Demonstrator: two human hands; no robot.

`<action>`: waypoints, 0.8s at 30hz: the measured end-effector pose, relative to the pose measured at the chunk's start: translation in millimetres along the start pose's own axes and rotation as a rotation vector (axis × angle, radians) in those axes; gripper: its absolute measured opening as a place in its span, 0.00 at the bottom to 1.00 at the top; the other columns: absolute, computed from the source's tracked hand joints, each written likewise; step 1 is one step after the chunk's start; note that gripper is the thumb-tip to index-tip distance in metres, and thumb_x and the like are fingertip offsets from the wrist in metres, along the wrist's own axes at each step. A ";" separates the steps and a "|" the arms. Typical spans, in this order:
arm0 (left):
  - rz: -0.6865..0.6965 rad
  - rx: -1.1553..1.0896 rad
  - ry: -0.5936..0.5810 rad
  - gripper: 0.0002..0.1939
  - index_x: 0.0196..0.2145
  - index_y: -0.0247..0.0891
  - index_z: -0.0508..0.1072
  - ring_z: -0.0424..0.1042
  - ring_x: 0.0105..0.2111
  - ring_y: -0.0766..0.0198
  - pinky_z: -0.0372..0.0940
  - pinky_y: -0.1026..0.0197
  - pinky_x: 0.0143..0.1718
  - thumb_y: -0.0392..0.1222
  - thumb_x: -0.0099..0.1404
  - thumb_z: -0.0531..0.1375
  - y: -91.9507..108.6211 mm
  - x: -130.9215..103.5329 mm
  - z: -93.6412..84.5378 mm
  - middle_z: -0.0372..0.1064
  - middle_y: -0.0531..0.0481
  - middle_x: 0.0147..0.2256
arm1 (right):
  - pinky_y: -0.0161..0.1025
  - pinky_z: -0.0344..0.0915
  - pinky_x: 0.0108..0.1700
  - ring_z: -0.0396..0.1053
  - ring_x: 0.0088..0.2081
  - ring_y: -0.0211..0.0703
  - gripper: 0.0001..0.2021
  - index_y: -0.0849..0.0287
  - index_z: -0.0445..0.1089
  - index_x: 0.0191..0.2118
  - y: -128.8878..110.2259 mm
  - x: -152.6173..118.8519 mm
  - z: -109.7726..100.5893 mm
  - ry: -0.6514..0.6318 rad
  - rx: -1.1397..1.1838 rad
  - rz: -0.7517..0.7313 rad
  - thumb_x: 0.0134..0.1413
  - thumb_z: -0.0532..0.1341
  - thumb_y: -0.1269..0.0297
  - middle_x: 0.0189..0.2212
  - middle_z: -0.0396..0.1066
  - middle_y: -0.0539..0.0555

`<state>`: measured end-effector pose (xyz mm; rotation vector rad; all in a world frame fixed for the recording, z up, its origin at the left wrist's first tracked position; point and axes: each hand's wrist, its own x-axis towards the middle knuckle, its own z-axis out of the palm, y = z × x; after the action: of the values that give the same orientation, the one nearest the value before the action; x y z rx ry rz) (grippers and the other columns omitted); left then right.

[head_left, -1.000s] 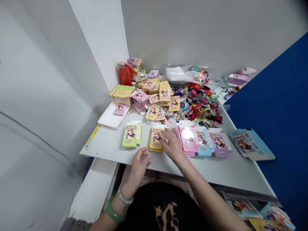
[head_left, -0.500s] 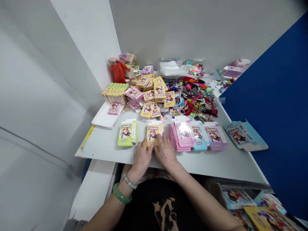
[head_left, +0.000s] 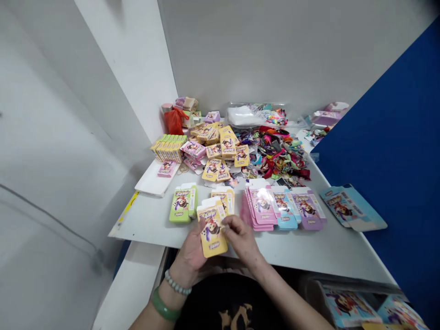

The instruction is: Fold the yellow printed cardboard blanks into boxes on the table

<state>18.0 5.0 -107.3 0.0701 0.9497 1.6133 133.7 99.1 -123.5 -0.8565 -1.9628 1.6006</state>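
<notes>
A flat, unfolded-looking yellow carton (head_left: 212,233) with a cartoon figure is raised above the table's front edge. My left hand (head_left: 192,250) grips it along its left side. The fingers of my right hand (head_left: 240,236) are pinched at the carton's right edge. Just behind it on the table lies another yellow carton (head_left: 227,197), partly hidden. To its left sits a green carton stack (head_left: 180,206). On the right are pink cartons (head_left: 261,206), a blue carton (head_left: 284,211) and a purple carton (head_left: 308,211), lying side by side.
Farther back, filled yellow boxes (head_left: 228,142) are heaped beside a colourful pile of hair ties (head_left: 275,151). A row of upright boxes (head_left: 169,147) stands at left. A blue carton (head_left: 350,208) overhangs the right edge. Below right is a bin of packs (head_left: 350,305).
Both hands have lifted a yellow carton off the table and drawn it toward my body. The left hand now grips its left side, the right its right edge. The view has tilted up slightly.
</notes>
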 end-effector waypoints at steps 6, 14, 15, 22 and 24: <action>-0.020 -0.004 -0.080 0.25 0.46 0.40 0.80 0.74 0.53 0.48 0.64 0.50 0.60 0.52 0.52 0.74 -18.0 -6.4 -10.9 0.80 0.45 0.46 | 0.65 0.63 0.59 0.60 0.64 0.67 0.25 0.61 0.66 0.59 9.8 -22.9 11.2 0.066 -0.671 -0.322 0.56 0.54 0.75 0.62 0.63 0.69; 0.004 0.106 -0.214 0.28 0.53 0.39 0.77 0.70 0.58 0.49 0.60 0.48 0.64 0.60 0.62 0.66 -30.4 -17.8 -26.3 0.77 0.41 0.51 | 0.62 0.47 0.71 0.37 0.74 0.56 0.21 0.58 0.68 0.49 4.8 -15.9 -2.8 -0.149 -0.351 -0.397 0.49 0.55 0.80 0.71 0.49 0.62; -0.015 0.106 -0.216 0.29 0.51 0.39 0.78 0.72 0.56 0.49 0.63 0.49 0.61 0.61 0.60 0.67 -31.3 -18.6 -27.0 0.78 0.41 0.49 | 0.61 0.47 0.71 0.38 0.74 0.56 0.15 0.58 0.69 0.42 -1.0 -15.0 -5.8 -0.181 -0.281 -0.332 0.49 0.57 0.79 0.71 0.50 0.62; 0.090 0.116 0.102 0.32 0.40 0.33 0.77 0.80 0.39 0.47 0.73 0.53 0.41 0.57 0.44 0.77 -29.7 -16.5 -13.7 0.80 0.42 0.34 | 0.51 0.63 0.61 0.65 0.62 0.55 0.15 0.55 0.70 0.43 -10.4 -17.0 5.9 -0.070 0.240 0.013 0.52 0.68 0.57 0.66 0.61 0.60; 0.184 0.153 0.257 0.32 0.40 0.34 0.76 0.80 0.37 0.48 0.74 0.54 0.39 0.56 0.43 0.78 -26.4 -15.8 -9.3 0.80 0.44 0.33 | 0.47 0.68 0.54 0.72 0.52 0.51 0.19 0.54 0.69 0.51 -3.7 -19.9 14.4 -0.068 0.268 0.038 0.55 0.65 0.55 0.56 0.72 0.58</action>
<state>38.9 -14.2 -122.4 0.0575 1.2969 1.7435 137.0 74.6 -122.3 -0.7449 -1.7312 1.8842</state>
